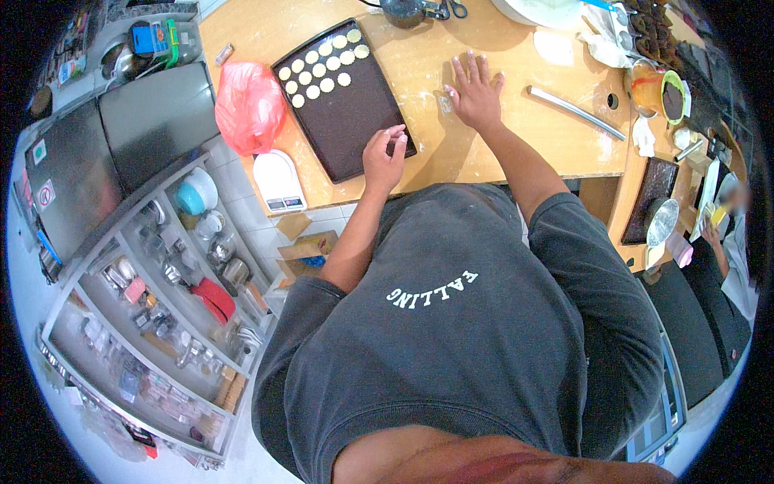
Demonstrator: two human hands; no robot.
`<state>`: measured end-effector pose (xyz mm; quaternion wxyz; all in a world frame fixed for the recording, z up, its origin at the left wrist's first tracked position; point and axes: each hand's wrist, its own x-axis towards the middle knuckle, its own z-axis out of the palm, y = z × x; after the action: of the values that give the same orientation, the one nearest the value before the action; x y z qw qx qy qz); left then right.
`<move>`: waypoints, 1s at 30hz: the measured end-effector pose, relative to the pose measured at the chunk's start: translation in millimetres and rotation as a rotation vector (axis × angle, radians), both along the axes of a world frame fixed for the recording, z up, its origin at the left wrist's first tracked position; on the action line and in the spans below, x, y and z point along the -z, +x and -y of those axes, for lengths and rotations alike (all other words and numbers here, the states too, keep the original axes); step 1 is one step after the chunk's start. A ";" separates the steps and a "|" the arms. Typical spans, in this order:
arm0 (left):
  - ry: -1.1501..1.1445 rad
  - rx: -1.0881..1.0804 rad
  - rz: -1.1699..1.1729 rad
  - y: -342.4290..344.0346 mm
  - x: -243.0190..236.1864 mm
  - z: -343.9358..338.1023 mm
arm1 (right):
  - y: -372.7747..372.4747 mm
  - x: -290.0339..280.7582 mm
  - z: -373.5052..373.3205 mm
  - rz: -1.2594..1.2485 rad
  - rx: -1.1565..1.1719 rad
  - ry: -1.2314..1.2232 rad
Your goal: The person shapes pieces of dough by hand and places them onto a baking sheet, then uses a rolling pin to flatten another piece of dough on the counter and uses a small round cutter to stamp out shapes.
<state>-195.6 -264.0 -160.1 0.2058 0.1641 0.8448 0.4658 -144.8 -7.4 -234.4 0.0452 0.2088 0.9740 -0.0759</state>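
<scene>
A dark baking tray (347, 121) lies on the wooden table (451, 153), with rows of small round pale dough pieces (326, 48) over its far part. At the tray's near right corner is my left hand (384, 157), its fingers curled in and the thumb close to them. Whatever it may hold is too small or hidden to make out. My right hand (477, 95) lies flat on the floured tabletop to the right of the tray, fingers spread and nothing in it. A silver metal rod (574, 111) rests on the table farther right.
Left of the tray are a red plastic bag (250, 109) and a white kitchen scale (276, 181). A white bowl (540, 8) and scissors (458, 8) sit at the far edge. Shelves (173, 290) stand at left. Another person (735, 270) is at far right.
</scene>
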 end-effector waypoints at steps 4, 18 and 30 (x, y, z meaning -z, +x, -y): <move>-0.047 0.027 -0.045 8.5 1.4 5.0 | 1.2 -0.1 -1.5 0.009 -0.073 -0.038; -0.025 -0.045 -0.028 38.6 7.3 16.5 | -2.2 24.6 -2.1 -0.025 0.246 -0.007; -0.028 -0.108 0.014 51.9 7.0 26.9 | -0.9 18.3 -1.2 -0.063 0.182 -0.030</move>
<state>-143.8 -290.9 -167.1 0.1887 0.1119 0.8574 0.4655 -145.7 -6.2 -252.7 0.0104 0.2932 0.9507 -0.1007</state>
